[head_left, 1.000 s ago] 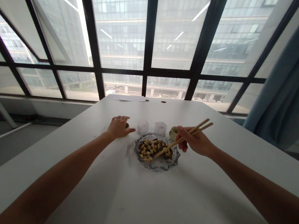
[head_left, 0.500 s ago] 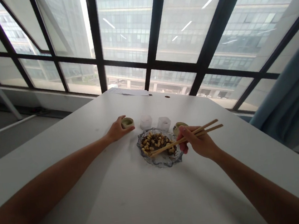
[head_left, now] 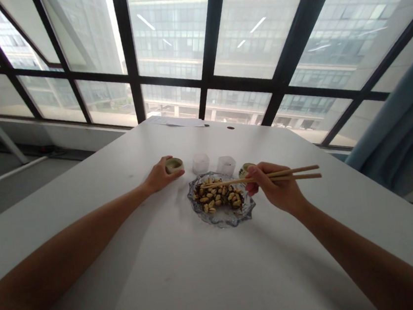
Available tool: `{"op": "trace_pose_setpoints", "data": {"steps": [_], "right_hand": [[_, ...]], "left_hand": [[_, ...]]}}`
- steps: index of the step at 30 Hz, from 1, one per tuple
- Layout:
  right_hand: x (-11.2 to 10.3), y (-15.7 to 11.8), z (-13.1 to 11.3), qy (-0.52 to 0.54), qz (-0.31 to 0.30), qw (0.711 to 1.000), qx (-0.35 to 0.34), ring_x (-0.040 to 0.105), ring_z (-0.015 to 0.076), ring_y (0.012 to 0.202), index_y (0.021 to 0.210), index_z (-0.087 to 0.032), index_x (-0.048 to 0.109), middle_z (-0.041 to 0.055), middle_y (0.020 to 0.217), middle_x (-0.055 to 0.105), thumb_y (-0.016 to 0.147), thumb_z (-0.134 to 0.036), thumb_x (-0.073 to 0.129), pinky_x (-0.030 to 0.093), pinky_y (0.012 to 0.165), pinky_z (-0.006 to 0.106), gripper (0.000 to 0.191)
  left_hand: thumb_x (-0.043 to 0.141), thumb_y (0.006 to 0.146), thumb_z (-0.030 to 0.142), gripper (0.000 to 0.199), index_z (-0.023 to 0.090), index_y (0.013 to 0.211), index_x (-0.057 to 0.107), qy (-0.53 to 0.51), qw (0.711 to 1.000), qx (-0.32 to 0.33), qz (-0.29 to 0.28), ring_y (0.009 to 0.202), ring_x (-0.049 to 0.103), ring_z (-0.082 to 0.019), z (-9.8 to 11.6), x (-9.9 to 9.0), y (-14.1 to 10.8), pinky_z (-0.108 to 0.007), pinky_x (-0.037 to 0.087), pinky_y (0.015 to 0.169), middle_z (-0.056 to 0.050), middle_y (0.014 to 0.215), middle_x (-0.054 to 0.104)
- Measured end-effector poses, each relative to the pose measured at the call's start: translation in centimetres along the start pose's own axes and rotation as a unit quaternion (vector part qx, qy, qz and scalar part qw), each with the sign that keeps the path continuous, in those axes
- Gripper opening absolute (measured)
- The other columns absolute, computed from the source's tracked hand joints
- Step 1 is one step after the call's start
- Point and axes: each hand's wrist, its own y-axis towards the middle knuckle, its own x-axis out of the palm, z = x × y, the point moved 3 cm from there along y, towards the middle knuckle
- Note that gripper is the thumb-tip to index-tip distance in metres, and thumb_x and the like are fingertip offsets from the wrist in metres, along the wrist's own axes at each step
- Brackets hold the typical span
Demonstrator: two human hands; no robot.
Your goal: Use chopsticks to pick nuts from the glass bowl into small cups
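My left hand (head_left: 159, 175) is wrapped round a small green cup (head_left: 174, 166) on the table, left of the glass plate. A pair of wooden chopsticks (head_left: 291, 174) is gripped in my right hand (head_left: 275, 187), their tips over the left part of the plate. Nuts and dark pieces (head_left: 217, 197) lie on the scalloped glass plate (head_left: 223, 220). Whether the tips pinch a nut is too small to tell. Partly hidden behind my right hand stands a second green cup (head_left: 244, 169).
Two whitish translucent cups, one at left (head_left: 200, 163) and one at right (head_left: 226, 165), stand just behind the plate. Papers (head_left: 176, 122) lie at the far end of the white table (head_left: 161, 279). A blue curtain (head_left: 395, 143) hangs at right, beside large windows.
The chopstick tips have moved up toward the plate's back left, and the chopsticks lie nearly level now. My left hand still holds the cup. The view has shifted slightly.
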Motion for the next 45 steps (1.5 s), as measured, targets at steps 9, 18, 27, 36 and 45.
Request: {"op": "trace_pose_setpoints", "data": {"steps": [9,18,27,36,45], "right_hand": [[-0.4,0.0,-0.2,-0.146,-0.099,0.982,-0.063,0.062,0.0152,0.052,0.063,-0.019,0.070,0.0041,0.058,0.068,0.093,-0.053,0.059,0.049,0.046,0.025,0.046],[-0.5,-0.2,-1.4,-0.022,-0.054,0.998,-0.016,0.062,0.0154,0.044,0.063,-0.018,0.069,0.0036,0.052,0.066,0.086,-0.064,0.063,0.052,0.041,0.026,0.051],[1.8,-0.8,-0.3,-0.002,-0.089,0.995,0.040,0.064,0.0178,0.046,0.063,-0.020,0.069,0.0049,0.054,0.069,0.080,-0.068,0.066,0.055,0.042,0.029,0.051],[2.1,-1.1,-0.2,-0.028,-0.133,0.991,0.004,0.068,0.0180,0.053,0.065,-0.021,0.067,0.0044,0.061,0.071,0.087,-0.062,0.062,0.056,0.048,0.030,0.047],[2.2,-2.0,-2.5,-0.174,-0.198,0.942,-0.208,0.055,0.0098,0.047,0.068,-0.019,0.064,0.0006,0.056,0.062,0.100,-0.038,0.053,0.039,0.047,0.022,0.039]], "left_hand": [[0.072,0.068,0.063,0.082,0.013,0.130,0.051,0.003,1.000,-0.003,-0.001,0.101,0.068,-0.028,0.1,-0.1,0.0,-0.040,0.054,0.091,-0.016,0.117,0.069],[0.072,0.069,0.062,0.080,0.015,0.130,0.051,0.012,1.000,0.000,0.002,0.102,0.068,-0.028,0.0,0.0,0.0,-0.040,0.053,0.092,-0.015,0.117,0.070],[0.072,0.069,0.063,0.081,0.015,0.130,0.050,0.012,1.000,0.002,-0.001,0.102,0.067,-0.027,0.0,-0.1,0.1,-0.040,0.053,0.092,-0.015,0.117,0.070],[0.072,0.068,0.062,0.081,0.014,0.130,0.051,0.004,1.000,0.008,0.005,0.100,0.067,-0.027,0.0,0.0,0.0,-0.040,0.052,0.092,-0.015,0.114,0.070],[0.072,0.068,0.063,0.083,0.014,0.131,0.050,0.006,1.000,0.002,0.002,0.100,0.067,-0.027,-0.1,-0.1,0.1,-0.040,0.053,0.091,-0.015,0.114,0.070]]}}
